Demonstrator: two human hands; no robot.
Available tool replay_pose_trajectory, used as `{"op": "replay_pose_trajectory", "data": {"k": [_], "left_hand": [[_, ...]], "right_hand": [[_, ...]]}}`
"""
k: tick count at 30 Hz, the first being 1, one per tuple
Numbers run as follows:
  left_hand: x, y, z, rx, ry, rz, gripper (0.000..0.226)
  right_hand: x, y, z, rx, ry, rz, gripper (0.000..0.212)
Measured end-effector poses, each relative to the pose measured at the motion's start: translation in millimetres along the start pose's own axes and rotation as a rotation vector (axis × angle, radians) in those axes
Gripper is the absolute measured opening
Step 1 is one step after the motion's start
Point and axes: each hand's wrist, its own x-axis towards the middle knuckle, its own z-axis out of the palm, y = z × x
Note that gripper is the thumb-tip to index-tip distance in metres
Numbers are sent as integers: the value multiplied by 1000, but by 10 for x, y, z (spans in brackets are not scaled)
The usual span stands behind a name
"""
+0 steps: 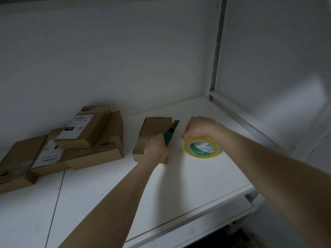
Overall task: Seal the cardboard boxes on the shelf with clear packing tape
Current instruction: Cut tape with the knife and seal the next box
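A small cardboard box [153, 130] lies flat in the middle of the white shelf [179, 185], with glossy clear tape along its top. My left hand [156, 149] rests on the box's near end and grips a green utility knife [170, 134] with its blade out, pointing away. Just right of the box, a roll of clear tape [201, 147] with a yellowish rim and a green-and-white core lies flat on the shelf. My right hand [198, 128] is over the roll, fingers closed on its far rim.
A pile of several cardboard boxes [86, 138], some with white shipping labels, sits at the left against the back wall. A metal shelf upright [217, 51] stands at the back right. The shelf's front edge [197, 219] runs diagonally at lower right.
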Motion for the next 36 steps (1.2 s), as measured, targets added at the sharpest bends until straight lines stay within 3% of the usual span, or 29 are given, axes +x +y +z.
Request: {"op": "replay_pose_trajectory", "data": {"k": [8, 14, 18, 25, 36], "left_hand": [[0, -12, -6, -19, -6, 4, 37], [-14, -2, 8, -1, -4, 6, 40], [-68, 18, -82, -158, -72, -13, 39], [-608, 84, -299, -363, -84, -40, 19], [-900, 317, -124, -312, -147, -69, 24]], "right_hand": [[14, -33, 0, -155, -55, 27, 31], [53, 95, 50, 61, -40, 22, 36], [42, 87, 91, 62, 10, 63, 23], [32, 85, 75, 59, 44, 98, 22], [-2, -2, 105, 5, 71, 92, 17]]}}
